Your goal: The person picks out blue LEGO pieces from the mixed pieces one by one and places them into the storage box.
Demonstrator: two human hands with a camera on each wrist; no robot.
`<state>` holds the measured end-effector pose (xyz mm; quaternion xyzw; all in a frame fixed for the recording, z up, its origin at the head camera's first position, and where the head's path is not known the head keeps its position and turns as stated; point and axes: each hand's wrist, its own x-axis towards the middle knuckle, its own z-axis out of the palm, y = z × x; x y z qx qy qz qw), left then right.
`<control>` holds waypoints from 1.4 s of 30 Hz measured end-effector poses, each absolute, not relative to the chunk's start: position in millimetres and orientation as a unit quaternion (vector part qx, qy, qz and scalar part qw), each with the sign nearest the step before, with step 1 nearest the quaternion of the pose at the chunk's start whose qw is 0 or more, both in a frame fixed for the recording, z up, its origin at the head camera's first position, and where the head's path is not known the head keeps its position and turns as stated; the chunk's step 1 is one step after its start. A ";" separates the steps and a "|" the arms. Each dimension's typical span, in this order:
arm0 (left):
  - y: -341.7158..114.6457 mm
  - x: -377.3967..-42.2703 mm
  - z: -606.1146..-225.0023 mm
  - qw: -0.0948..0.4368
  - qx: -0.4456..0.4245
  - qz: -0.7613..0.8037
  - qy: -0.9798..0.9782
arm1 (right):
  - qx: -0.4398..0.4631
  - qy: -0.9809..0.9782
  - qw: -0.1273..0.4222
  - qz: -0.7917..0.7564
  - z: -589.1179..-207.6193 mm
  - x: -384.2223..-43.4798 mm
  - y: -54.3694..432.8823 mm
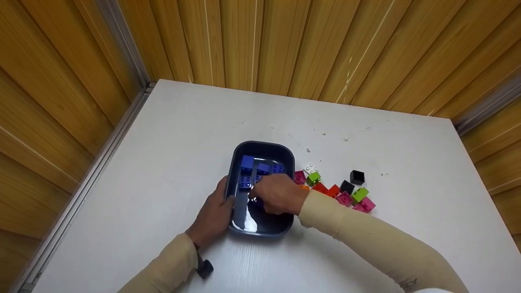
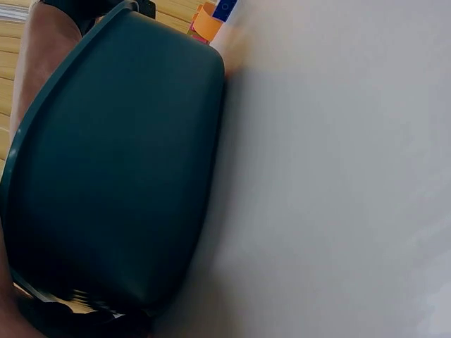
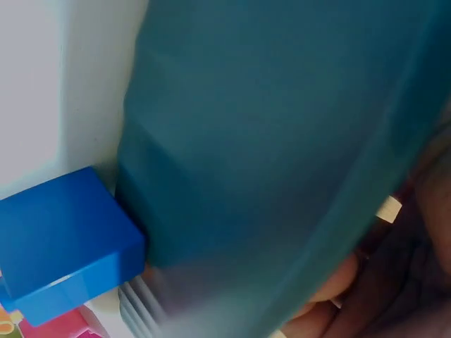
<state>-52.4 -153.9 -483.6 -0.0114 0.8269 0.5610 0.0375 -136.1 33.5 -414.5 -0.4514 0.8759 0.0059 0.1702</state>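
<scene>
A dark blue-green rectangular tray (image 1: pixel 260 234) lies on the white table. My left hand (image 1: pixel 213 213) grips its left side, thumb at the rim. My right hand (image 1: pixel 279 193) reaches down into the tray, fingers curled around a dark blue toy brick (image 1: pixel 256 202) that is mostly hidden under them. Several blue bricks (image 1: pixel 247 162) sit in the far half of the tray. The right wrist view has the tray's outer wall (image 3: pixel 268 127) in front, with fingers (image 3: pixel 338 282) partly showing past its rim. Another blue brick (image 3: pixel 70 239) stands outside, close against the wall.
Right of the tray, partly behind my right forearm, lies a loose group of bricks: a white one (image 1: pixel 310 168), green ones (image 1: pixel 360 194), red ones (image 1: pixel 333 190), pink ones (image 1: pixel 366 204) and black ones (image 1: pixel 357 177). Wood-patterned panels (image 1: pixel 285 44) close off the table's far side.
</scene>
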 end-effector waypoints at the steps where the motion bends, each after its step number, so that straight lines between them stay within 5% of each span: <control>1: -154.1 -52.3 -483.5 0.038 -0.013 0.562 0.826 | -0.450 0.877 0.168 -0.005 -412.8 -135.3 35.4; 13: -152.6 -52.3 -482.5 0.049 -0.021 0.570 0.820 | -0.385 0.913 0.062 -0.119 -365.8 -131.3 107.7; 20: -152.3 -52.6 -483.9 0.057 -0.028 0.573 0.817 | -0.308 0.936 0.152 -0.074 -360.0 -119.5 161.9; 29: -152.9 -52.8 -483.8 0.057 -0.029 0.568 0.820 | -0.247 0.926 0.282 -0.027 -403.7 -83.0 191.1; 42: -152.1 -53.3 -483.9 0.065 -0.042 0.564 0.822 | -0.264 0.927 0.264 -0.042 -434.4 -76.6 198.5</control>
